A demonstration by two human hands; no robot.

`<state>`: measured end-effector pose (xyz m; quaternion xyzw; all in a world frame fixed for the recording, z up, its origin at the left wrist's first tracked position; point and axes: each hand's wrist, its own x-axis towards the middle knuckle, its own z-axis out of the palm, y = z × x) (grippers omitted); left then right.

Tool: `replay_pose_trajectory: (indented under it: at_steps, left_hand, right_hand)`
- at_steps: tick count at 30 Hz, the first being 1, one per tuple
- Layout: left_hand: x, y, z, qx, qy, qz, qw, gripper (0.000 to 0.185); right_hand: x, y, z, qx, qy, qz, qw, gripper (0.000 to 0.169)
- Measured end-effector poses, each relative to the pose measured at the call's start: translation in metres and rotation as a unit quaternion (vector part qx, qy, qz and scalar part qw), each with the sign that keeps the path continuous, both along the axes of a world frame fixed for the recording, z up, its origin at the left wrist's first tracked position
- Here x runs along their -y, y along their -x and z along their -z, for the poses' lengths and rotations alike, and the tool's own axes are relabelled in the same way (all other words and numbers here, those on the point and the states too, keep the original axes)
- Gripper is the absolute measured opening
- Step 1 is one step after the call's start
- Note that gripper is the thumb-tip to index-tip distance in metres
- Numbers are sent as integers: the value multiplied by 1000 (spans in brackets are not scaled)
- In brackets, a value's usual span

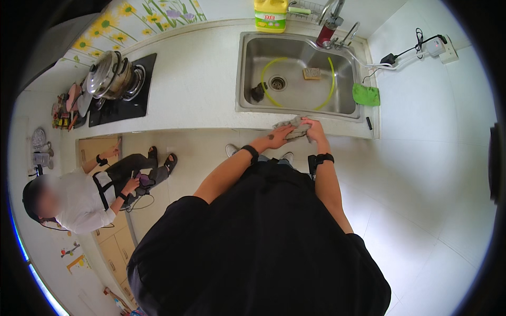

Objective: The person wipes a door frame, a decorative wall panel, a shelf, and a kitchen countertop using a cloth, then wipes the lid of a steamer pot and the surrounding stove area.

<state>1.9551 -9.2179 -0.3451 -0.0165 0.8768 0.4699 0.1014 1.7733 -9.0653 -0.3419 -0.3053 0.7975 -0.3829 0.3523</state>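
A grey cloth (297, 127) is bunched at the front edge of the worktop, just in front of the steel sink (242, 79). The fingers of my right hand (314, 129) grip its right part. My left hand (280, 136) lies against its left side with the fingers stretched along it; whether they grip it is hidden. Inside the sink are a sponge (312, 74), a dark scrubbing pad or rag (258, 93) left of the drain, and curved yellow-green strips. Over the sink's right rim hangs a green cloth (366, 94).
A faucet (326, 33) and a yellow detergent jug (270, 15) stand behind the sink. A lidded steel pot (112, 77) is on the gas hob (138, 98) at the left. Cords run to a wall socket (448, 49) on the right. Another person (83, 197) is at the left.
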Motion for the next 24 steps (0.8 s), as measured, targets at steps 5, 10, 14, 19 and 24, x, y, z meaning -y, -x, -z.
replay_pose_trajectory:
  at_steps: [5, 10, 14, 19, 24]
  left_hand:
    - [-6, 25, 0, -34, 1, 30, 999, 67]
    - [28, 5, -14, 4, 1, 43, 999, 55]
    - [74, -32, -20, 22, 11, 45, 999, 54]
    - [149, -90, -18, 11, 14, 21, 1000, 50]
    - [202, -153, 29, -79, 48, 9, 996, 56]
  right_hand:
    - [-22, 12, 16, 28, 23, 28, 999, 38]
    - [-3, -21, 17, 11, -32, 51, 998, 39]
    - [40, -55, 12, 10, -65, 32, 997, 42]
    - [109, -109, 14, -74, -95, -28, 992, 44]
    - [162, -188, 15, -121, -62, -83, 987, 41]
